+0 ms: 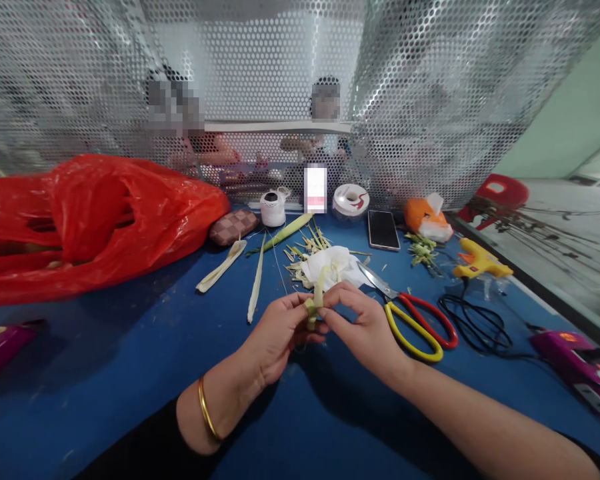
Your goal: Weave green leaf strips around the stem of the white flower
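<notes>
Both my hands meet over the blue table [130,360] and pinch a pale yellow-green leaf strip [318,293], which curls upward between them. My left hand [280,333], with a gold bangle on its wrist, grips the strip's lower folded part. My right hand [360,323] pinches it from the right side. Just behind the hands lie a crumpled white tissue [337,265] and a heap of leaf trimmings [305,250]. Red and yellow handled scissors [410,317] lie right of my right hand.
A red plastic bag [90,220] fills the left. Long leaf strips [256,283], a checkered pouch [233,226], thread spool [273,208], tape roll [351,200], phone [383,229], yellow glue gun [479,261] with black cord [473,320] lie about. Two people sit behind the perforated screen [430,100].
</notes>
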Available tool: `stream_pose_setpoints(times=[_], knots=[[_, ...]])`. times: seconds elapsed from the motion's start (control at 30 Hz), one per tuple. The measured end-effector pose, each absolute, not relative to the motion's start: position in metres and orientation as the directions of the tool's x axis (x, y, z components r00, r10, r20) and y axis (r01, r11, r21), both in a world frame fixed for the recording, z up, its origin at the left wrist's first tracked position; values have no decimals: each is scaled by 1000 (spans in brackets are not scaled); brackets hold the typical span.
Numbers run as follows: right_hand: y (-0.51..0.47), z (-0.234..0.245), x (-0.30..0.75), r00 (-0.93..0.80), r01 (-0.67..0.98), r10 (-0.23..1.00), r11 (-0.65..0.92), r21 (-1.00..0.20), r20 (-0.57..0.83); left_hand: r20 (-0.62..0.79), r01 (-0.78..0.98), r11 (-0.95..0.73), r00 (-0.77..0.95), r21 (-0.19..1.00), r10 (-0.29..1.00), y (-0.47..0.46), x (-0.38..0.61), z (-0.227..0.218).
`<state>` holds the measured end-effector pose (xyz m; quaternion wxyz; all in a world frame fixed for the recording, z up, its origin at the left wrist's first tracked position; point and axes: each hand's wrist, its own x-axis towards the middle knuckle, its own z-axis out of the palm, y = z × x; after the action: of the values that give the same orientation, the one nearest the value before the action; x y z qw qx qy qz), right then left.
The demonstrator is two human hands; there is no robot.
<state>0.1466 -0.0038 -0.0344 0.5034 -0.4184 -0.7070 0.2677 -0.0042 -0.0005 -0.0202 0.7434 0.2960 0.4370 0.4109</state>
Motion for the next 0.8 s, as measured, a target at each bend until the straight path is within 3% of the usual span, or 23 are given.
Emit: stream_pose_setpoints(times=[0.27,0.47,0.63,0.8], knots=[[-1,-32,148,-170,365,837,544,-755,521,-393,-306,492,333,815,857,1,-7,-13],[0,-37,148,-163,411,888,458,-788,431,-421,-295,501,296,813,857,2,-7,-15],[0,-35,146,-112,213,956,288,-934,270,-481,-315,583,346,749,806,5,-10,-17],[0,-33,143,-117,1,983,145,-989,144,-546,-359,651,357,669,758,7,-13,-17]])
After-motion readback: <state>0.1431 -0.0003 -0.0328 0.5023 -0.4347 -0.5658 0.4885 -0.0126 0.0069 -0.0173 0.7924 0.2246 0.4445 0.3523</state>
